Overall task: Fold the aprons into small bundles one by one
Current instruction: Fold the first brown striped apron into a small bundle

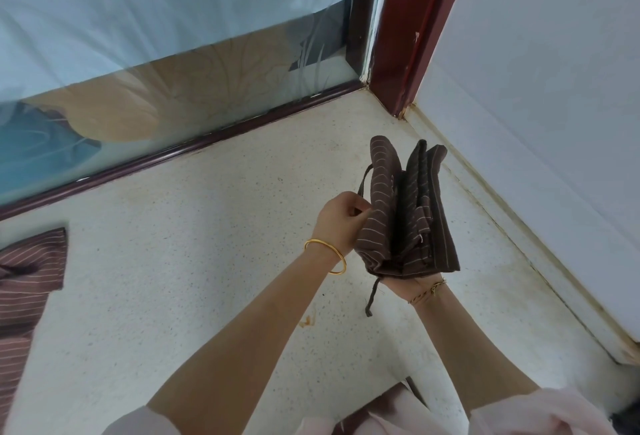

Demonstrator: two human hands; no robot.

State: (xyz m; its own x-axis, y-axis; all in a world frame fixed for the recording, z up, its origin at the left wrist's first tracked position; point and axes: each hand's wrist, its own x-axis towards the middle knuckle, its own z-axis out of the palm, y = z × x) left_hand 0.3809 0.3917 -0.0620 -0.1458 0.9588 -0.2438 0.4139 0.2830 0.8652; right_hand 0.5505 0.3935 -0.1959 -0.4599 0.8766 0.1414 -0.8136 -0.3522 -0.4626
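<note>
A brown apron with thin pale stripes (408, 212) is folded into a thick bundle and held upright above the speckled white surface (214, 261). My right hand (412, 287) supports it from below, palm up, mostly hidden by the cloth. My left hand (341, 218), with a gold bangle at the wrist, pinches the bundle's left side near a strap loop. A dark tie string (371, 299) dangles under the bundle. Another striped brown apron (27, 282) lies flat at the left edge.
A glass panel in a dark red frame (173, 154) runs along the far side, with a red post (408, 36) in the corner. A pale wall (554, 105) closes the right side. More brown cloth (388, 403) shows near my body at the bottom.
</note>
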